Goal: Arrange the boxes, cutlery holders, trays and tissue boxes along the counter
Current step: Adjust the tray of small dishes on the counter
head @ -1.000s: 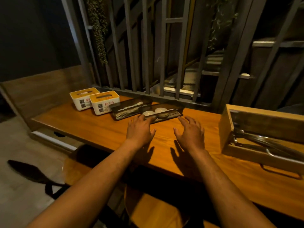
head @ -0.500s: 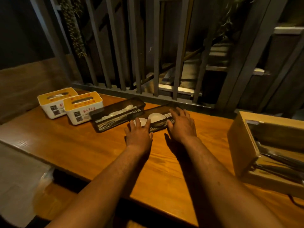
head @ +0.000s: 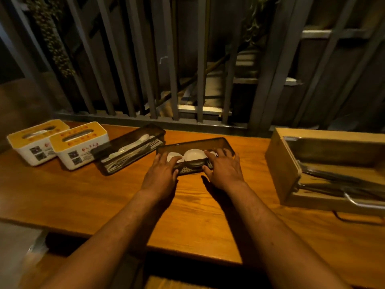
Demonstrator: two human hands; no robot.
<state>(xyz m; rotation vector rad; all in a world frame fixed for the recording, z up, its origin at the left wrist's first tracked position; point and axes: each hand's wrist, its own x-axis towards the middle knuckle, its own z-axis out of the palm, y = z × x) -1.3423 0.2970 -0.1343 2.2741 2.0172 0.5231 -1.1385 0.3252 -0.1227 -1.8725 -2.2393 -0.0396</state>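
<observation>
A dark translucent tray (head: pixel 216 142) holding two small white dishes (head: pixel 194 154) lies across the wooden counter (head: pixel 83 197), near the far rail. My left hand (head: pixel 160 176) lies over its left near corner, and my right hand (head: pixel 224 170) grips its right end, fingers spread across the rim. A second dark tray (head: pixel 129 148) with white spoons lies angled to the left, its far corner close to the first. Left of that stand two white tissue boxes with yellow lids (head: pixel 77 146) (head: pixel 31 140), side by side.
An open wooden box (head: pixel 285 163) holding metal utensils stands at the right of the counter. A grey slatted railing (head: pixel 173 80) runs along the counter's far edge. Bare wood lies between my arms and the near edge.
Both hands have moved forward from the bare counter onto the dish tray and taken hold of it. The tray now lies more square to the rail, away from the spoon tray.
</observation>
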